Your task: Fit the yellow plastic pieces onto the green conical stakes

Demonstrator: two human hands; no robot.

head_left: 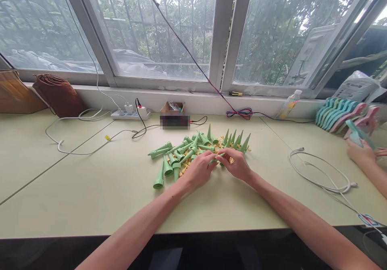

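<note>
My left hand [202,168] and my right hand [237,166] meet over a pile on the table [121,197]. Both have their fingers closed in a pinch around one green plastic spike [214,160], which they mostly cover. Hollow green spikes [168,168] lie loose to the left of my hands, wide ends and points facing various ways. Beyond my right hand, several spikes [235,137] stand point up. Small yellow plastic pieces [182,169] are scattered among and under the green ones.
At the right, another person's hand [361,153] holds a teal item near clip-like hangers [340,114]. A coiled white cable [320,169] lies on the right. Along the window stand a power strip [128,114], a small carton [172,108], a bottle [289,104] and a brown bag [60,96].
</note>
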